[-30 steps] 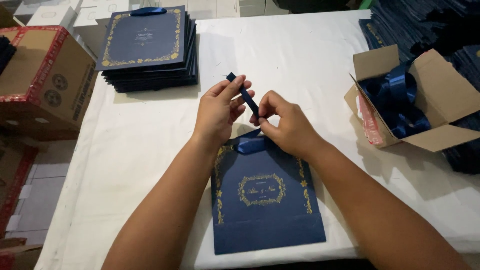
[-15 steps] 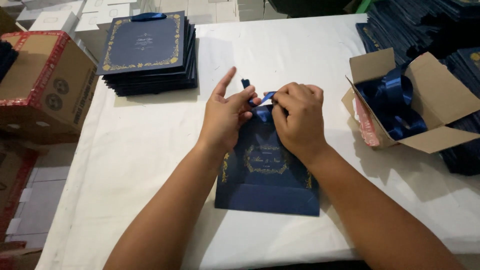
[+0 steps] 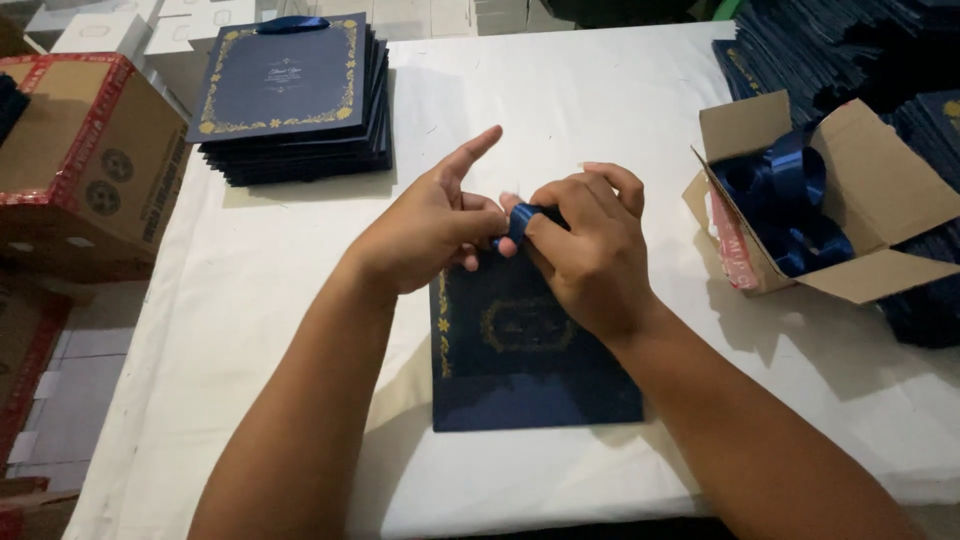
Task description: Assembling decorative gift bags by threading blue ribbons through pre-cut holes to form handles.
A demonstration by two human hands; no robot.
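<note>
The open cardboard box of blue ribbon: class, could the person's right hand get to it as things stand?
Probably yes. The box sits open on the table on the right hand's own side, with only bare cloth between. But that hand is pinching the ribbon on the dark blue card.

- We sit in a small hand-assembly workshop.
- We see a stack of navy gold-bordered invitation cards, an open cardboard box of blue ribbon, and a white-covered worktable.

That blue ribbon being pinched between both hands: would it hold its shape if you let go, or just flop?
The blue ribbon would probably flop: it bends tightly around the right hand's fingers. It looks glossy, like the coils in the cardboard box, so it may slip. Likely very light.
</note>
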